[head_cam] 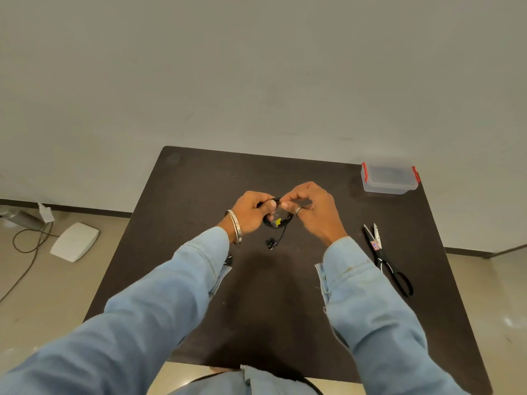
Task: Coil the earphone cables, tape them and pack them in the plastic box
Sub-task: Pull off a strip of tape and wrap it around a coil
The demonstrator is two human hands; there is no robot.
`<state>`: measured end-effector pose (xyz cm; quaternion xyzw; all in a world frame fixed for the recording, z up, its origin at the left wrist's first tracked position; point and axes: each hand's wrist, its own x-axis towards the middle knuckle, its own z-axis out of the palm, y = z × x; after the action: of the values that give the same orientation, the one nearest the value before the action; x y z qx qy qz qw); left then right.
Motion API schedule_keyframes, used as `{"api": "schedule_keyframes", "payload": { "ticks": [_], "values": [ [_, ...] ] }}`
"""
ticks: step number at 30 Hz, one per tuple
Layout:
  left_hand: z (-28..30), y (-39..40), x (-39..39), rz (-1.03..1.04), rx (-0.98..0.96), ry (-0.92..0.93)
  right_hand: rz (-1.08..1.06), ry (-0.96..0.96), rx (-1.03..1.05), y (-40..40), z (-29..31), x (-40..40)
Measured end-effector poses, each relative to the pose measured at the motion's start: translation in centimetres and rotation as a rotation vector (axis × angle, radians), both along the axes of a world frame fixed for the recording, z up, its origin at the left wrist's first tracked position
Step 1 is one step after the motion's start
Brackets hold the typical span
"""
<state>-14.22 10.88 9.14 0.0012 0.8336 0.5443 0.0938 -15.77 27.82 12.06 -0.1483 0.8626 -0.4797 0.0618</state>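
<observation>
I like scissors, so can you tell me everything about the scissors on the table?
The scissors lie flat on the dark table, to the right of the person's right sleeve. Nothing touches them but the table. The handles are black loops, nearer the person. The blades look like shiny metal, point away and stand a little apart. A small red and white sticker sits near where the blades cross.

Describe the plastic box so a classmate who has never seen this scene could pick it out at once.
Find the dark table, then its far right corner. There stands the plastic box, clear with a closed lid. Its red clips at both ends set it apart from the black-handled scissors lying nearer.
</observation>
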Motion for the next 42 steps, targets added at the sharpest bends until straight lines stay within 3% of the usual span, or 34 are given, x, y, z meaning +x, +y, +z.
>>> {"api": "schedule_keyframes", "payload": {
  "ticks": [7,19,25,29,42],
  "values": [
    [0.0,0.1,0.1,-0.006,0.080,-0.022,-0.031,0.083,-0.044,0.3,-0.7,-0.1],
    [-0.1,0.8,0.7,-0.059,0.061,0.036,-0.061,-0.199,-0.180,1.3,-0.8,-0.2],
    [-0.2,1.5,0.9,0.054,0.093,0.026,-0.190,-0.188,-0.355,1.0,-0.9,0.9],
    [-0.3,1.6,0.9,0.084,0.089,0.002,-0.126,-0.234,-0.414,1.2,-1.4,1.6],
    [-0.2,2.1,1.6,0.220,0.176,0.065,-0.142,0.032,-0.296,1.6,-2.4,2.0]
  ]
}}
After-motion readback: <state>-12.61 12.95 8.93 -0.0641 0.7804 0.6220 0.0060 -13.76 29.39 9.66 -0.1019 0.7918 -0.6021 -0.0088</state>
